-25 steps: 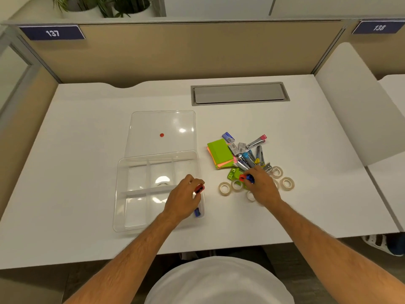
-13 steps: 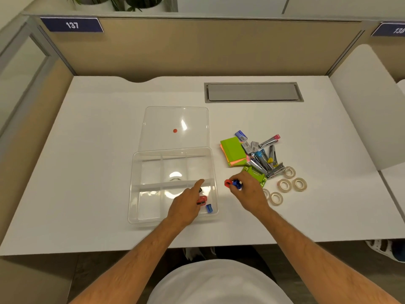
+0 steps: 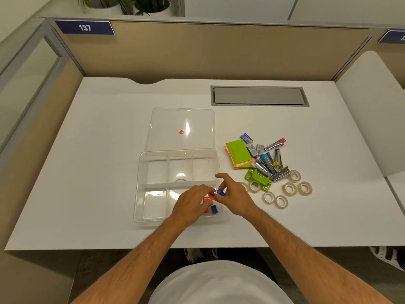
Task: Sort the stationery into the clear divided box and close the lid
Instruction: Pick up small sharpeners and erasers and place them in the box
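Over the clear divided box's (image 3: 140, 194) near-right compartment, our right hand (image 3: 235, 199) pinches sharpeners (image 3: 219, 193); left hand (image 3: 192, 204) grip unclear; release low.

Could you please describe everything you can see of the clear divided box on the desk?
The clear divided box looks like transparent plastic, rectangular with rounded corners, split by dividers into two rows of compartments. It rests flat on the white desk, its lid open behind it. Red and blue sharpeners lie in the near-right compartment, where both hands reach in.
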`<state>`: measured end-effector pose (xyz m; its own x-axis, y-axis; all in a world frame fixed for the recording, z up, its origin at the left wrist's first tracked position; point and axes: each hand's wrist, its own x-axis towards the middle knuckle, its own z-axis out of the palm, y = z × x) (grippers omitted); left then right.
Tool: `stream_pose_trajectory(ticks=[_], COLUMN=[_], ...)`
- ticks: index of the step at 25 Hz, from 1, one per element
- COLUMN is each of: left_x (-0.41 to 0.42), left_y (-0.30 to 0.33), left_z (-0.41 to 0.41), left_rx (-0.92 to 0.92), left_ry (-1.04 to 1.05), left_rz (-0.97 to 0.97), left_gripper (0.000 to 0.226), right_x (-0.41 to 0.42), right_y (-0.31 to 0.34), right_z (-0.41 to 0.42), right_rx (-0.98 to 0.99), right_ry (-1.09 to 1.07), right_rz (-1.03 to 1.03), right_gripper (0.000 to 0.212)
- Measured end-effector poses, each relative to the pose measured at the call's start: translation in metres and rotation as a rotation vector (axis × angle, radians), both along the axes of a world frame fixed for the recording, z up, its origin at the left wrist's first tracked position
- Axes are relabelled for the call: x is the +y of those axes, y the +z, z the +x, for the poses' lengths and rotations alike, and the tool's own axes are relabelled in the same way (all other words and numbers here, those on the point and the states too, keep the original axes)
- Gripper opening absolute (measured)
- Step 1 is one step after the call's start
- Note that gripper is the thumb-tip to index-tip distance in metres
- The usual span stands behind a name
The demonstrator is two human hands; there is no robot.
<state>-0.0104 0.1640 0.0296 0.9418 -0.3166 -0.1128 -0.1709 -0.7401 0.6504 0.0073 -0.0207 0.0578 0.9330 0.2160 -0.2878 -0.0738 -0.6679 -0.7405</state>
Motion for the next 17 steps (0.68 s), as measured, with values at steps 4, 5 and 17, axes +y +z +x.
stream_pose_trajectory(ticks=[4, 5, 17], left_x=[0.008, 0.011, 0.028], left_y=[0.002, 0.001, -0.014], left_z=[0.000, -0.001, 0.000], left_rx=[-0.102, -0.113, -0.233], left_ry=[0.075, 0.085, 0.085], left_rz=[0.046, 0.063, 0.331], left_gripper=[0.026, 0.026, 0.024], right_x=[0.003, 0.004, 0.032], right_y=[0.000, -0.001, -0.035], right_z=[0.005, 0.006, 0.013], right_rx=[0.016, 0.006, -0.217], right_ry=[-0.012, -0.012, 0.352], right_rz=[0.040, 0.019, -0.628], right_gripper=[0.026, 0.024, 0.079])
